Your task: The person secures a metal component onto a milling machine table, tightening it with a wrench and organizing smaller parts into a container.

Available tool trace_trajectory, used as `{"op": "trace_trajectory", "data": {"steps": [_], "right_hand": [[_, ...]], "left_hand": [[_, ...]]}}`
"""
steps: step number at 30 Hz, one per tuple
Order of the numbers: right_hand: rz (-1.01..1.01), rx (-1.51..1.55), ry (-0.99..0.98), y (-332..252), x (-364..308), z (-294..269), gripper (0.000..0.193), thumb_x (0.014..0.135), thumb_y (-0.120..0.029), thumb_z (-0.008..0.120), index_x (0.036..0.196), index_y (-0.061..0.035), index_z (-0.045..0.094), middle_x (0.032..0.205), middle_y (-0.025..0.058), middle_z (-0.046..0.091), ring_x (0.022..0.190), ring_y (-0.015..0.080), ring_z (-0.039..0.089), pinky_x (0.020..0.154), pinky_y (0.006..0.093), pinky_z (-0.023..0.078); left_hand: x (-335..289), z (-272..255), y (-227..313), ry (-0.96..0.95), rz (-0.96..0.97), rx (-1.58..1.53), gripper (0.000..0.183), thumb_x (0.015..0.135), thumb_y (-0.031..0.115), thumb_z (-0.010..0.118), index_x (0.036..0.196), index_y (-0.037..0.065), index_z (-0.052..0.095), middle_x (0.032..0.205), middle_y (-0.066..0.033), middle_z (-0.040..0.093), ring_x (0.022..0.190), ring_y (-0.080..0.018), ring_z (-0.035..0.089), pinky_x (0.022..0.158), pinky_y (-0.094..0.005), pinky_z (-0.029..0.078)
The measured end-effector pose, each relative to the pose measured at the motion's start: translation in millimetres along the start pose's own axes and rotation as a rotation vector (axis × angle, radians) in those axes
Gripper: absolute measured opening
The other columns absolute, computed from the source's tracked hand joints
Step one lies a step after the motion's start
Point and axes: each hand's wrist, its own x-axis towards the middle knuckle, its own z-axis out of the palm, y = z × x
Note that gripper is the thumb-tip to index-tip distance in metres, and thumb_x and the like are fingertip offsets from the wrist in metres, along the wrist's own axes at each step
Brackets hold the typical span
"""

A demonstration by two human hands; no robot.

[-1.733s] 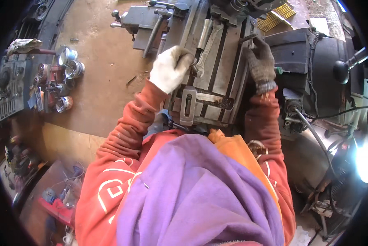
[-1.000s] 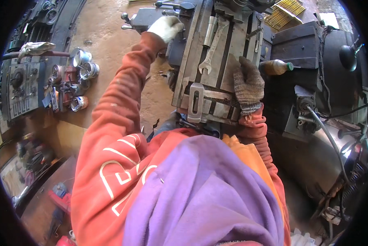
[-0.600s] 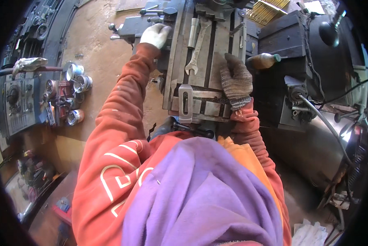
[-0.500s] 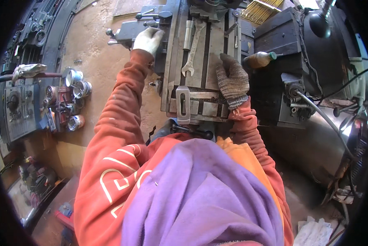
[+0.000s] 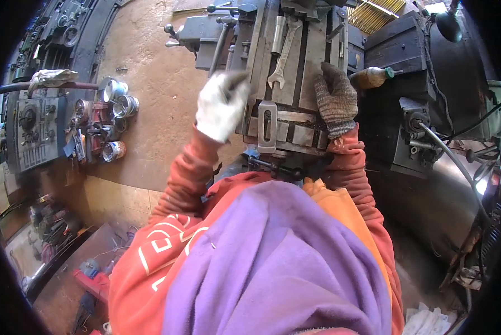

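Note:
My left hand (image 5: pixel 222 107), in a white glove with darkened fingertips, is in the air beside the left edge of a slotted milling machine table (image 5: pixel 313 53). Motion blurs its fingers, and I make out nothing held. My right hand (image 5: pixel 336 100), in a brown-grey knit glove, rests on the table's right side, its fingers stretched out and holding nothing. Between the hands lie an open-end wrench (image 5: pixel 284 60) and a metal tube-shaped socket (image 5: pixel 278 36). A slotted clamp bar (image 5: pixel 268 127) sits at the table's near end.
Cranks and a lever (image 5: pixel 221 44) project left of the table. On the right, a capped bottle (image 5: pixel 371 78) lies near a dark cabinet (image 5: pixel 398 50). Several paint tins (image 5: pixel 114 89) stand at left beside a control panel (image 5: pixel 34 133). A black-handled crank (image 5: pixel 275 166) is close to my body.
My left hand has come away from the lever area and moved nearer to me. The view has shifted slightly left. My right hand stays on the table.

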Motion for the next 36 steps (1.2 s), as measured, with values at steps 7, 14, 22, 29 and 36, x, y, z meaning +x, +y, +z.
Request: {"op": "trace_trajectory", "data": {"steps": [7, 14, 22, 29, 36], "right_hand": [[0.09, 0.479, 0.127, 9.5, -2.7, -0.8, 0.043, 0.091, -0.003, 0.069, 0.133, -0.0018, 0.061, 0.114, 0.013, 0.069, 0.097, 0.024, 0.072, 0.085, 0.0384, 0.06], [0.404, 1.135, 0.049, -24.6, -1.6, -29.7, 0.05, 0.087, 0.011, 0.062, 0.136, 0.0119, 0.05, 0.13, 0.0245, 0.059, 0.117, 0.0385, 0.066, 0.103, 0.0476, 0.059], [0.271, 0.753, -0.001, -13.5, -25.6, -7.4, 0.025, 0.099, 0.0, 0.066, 0.124, 0.0025, 0.065, 0.11, 0.0135, 0.072, 0.097, 0.0214, 0.073, 0.089, 0.0359, 0.061], [-0.138, -0.007, 0.031, -11.2, -28.9, 7.6, 0.021, 0.098, -0.011, 0.071, 0.118, -0.006, 0.071, 0.108, 0.0108, 0.074, 0.096, 0.0221, 0.073, 0.087, 0.0358, 0.058], [-0.135, -0.034, 0.006, -0.1, -29.8, 12.5, 0.021, 0.098, -0.014, 0.07, 0.118, -0.0077, 0.072, 0.107, 0.0113, 0.075, 0.094, 0.0238, 0.072, 0.088, 0.0381, 0.057]], "left_hand": [[-48.7, 41.9, -8.7, 0.074, 0.347, 0.206, 0.033, 0.083, 0.016, 0.077, 0.115, 0.009, 0.072, 0.114, -0.0131, 0.07, 0.108, -0.0344, 0.064, 0.096, -0.0473, 0.046], [-44.7, 45.6, -23.9, 0.116, 0.377, 0.198, 0.031, 0.084, 0.014, 0.075, 0.114, 0.011, 0.072, 0.112, -0.0109, 0.069, 0.104, -0.0326, 0.063, 0.093, -0.0468, 0.045], [-43.8, 43.1, -28.0, 0.103, 0.396, 0.185, 0.027, 0.086, 0.011, 0.07, 0.113, 0.01, 0.073, 0.11, -0.0118, 0.07, 0.105, -0.0339, 0.064, 0.094, -0.0473, 0.045], [-45.6, 50.1, -40.8, 0.203, 0.353, 0.052, 0.027, 0.088, 0.007, 0.068, 0.114, 0.013, 0.074, 0.11, -0.0099, 0.07, 0.104, -0.0333, 0.064, 0.092, -0.0463, 0.045], [-44.8, 47.9, -37.5, 0.193, 0.394, 0.071, 0.026, 0.083, 0.003, 0.068, 0.109, 0.008, 0.073, 0.107, -0.0137, 0.071, 0.1, -0.0357, 0.066, 0.09, -0.0472, 0.05]]}}
